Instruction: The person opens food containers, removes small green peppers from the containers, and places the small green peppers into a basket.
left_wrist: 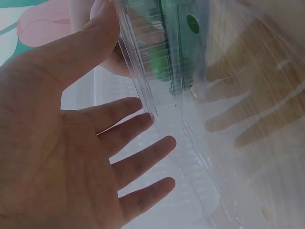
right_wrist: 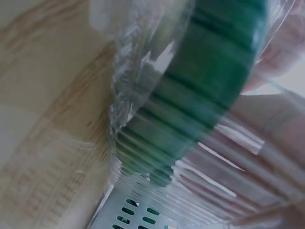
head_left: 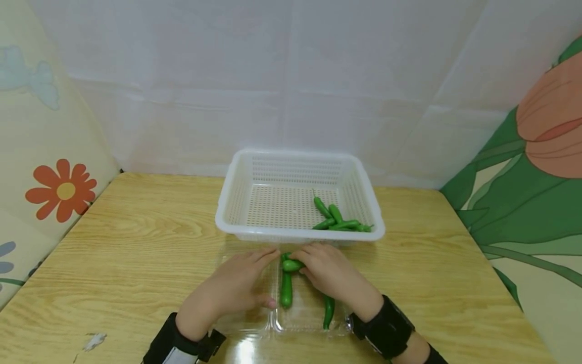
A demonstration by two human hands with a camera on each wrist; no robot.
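Note:
A clear plastic clamshell box (head_left: 302,323) lies opened out on the table, with a ridge between its two halves. Its right half has green chili peppers in it, one (head_left: 286,290) along the ridge and another (head_left: 329,311) near the right side. My right hand (head_left: 329,270) is over that half, pinching a short green pepper (head_left: 292,265) between thumb and fingers. Over the left half, my left hand (head_left: 234,283) has its fingers spread near the ridge and holds nothing; the left wrist view shows its bare palm (left_wrist: 52,157). A pepper (right_wrist: 209,71) looms large behind ribbed plastic in the right wrist view.
Behind the box stands a white perforated basket (head_left: 232,230), with several green peppers (head_left: 336,217) in its right front corner. A white sheet (head_left: 291,91) hangs at the back of the wooden table (head_left: 150,242). Printed panels flank both sides.

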